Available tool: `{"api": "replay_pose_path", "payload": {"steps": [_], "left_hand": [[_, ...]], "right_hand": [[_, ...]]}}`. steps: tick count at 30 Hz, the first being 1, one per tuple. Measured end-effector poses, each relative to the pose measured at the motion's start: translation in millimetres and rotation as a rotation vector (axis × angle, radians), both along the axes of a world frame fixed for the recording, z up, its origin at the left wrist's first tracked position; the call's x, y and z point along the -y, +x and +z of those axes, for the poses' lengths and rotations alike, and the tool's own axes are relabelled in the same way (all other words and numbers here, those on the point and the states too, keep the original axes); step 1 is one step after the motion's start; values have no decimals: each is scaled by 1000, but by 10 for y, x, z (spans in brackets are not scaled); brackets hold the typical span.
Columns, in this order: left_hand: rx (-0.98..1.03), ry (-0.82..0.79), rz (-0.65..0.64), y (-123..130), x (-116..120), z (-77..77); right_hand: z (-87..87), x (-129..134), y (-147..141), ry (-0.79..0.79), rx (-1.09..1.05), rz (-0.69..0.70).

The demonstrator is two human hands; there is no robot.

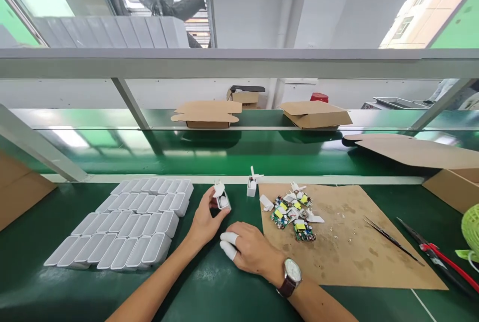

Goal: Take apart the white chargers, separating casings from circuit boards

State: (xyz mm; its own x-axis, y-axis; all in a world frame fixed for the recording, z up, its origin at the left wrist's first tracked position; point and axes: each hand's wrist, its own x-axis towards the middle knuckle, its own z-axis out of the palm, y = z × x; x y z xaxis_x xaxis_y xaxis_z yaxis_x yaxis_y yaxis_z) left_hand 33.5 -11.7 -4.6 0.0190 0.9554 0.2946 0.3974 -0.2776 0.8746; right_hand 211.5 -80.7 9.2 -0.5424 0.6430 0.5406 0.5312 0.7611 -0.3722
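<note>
My left hand (205,218) holds a small white box (222,200) with its top open and a round white part inside, fingers closed on its side. Just to the right, my right hand (251,249) rests low over the green table, two fingers in white finger covers curled in; whether it grips anything is hidden. A second white box (251,187) with white parts sticking out stands beyond my hands. Green circuit boards (295,212) with yellow and white parts lie heaped on brown paper (337,262). Rows of white cases (130,217) lie at the left.
Tweezers (392,241) lie on the paper, and red-handled cutters (434,252) lie right of it beside a green roll (470,230). A metal rail (232,179) runs behind the table. Cardboard boxes (314,114) stand on the green belt beyond.
</note>
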Motion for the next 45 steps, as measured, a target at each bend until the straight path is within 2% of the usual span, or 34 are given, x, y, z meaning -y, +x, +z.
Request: {"api": "replay_pose_path", "payload": {"steps": [4, 8, 11, 15, 18, 20, 23, 25, 28, 31, 35, 40, 42, 45], "left_hand": [[103, -56, -102, 250, -356, 59], [88, -66, -173, 516, -640, 56], [56, -53, -214, 669, -709, 36], [-8, -36, -233, 700, -585, 48], [-94, -7, -223, 494, -380, 175], [-226, 102, -193, 240, -243, 330], [-498, 338, -48, -246, -97, 588], [-646, 428, 86, -578, -48, 697], [-820, 430, 212, -957, -23, 682], [-904, 345, 218, -1067, -30, 547], [-803, 368, 135, -850, -23, 481], [-640, 405, -169, -518, 96, 499], [-615, 369, -279, -458, 142, 454], [-576, 308, -342, -416, 181, 349]], "right_hand": [[-120, 12, -23, 62, 175, 24], [-128, 20, -13, 69, 237, 5], [-98, 12, -6, 72, 280, 2], [-66, -2, 1, 57, 338, 28], [-63, 5, 11, 25, 339, 40], [-72, 17, 18, 8, 317, 53], [-93, 38, 24, -1, 267, 66], [-102, 48, 25, -2, 245, 66], [-88, 51, 18, -18, 263, 57], [-36, 45, -3, -52, 299, 44], [89, 51, -10, -124, 334, 33], [335, 48, 186, -172, 406, 62], [426, 29, 367, -155, 417, -23], [487, -4, 715, -109, 420, -207]]}}
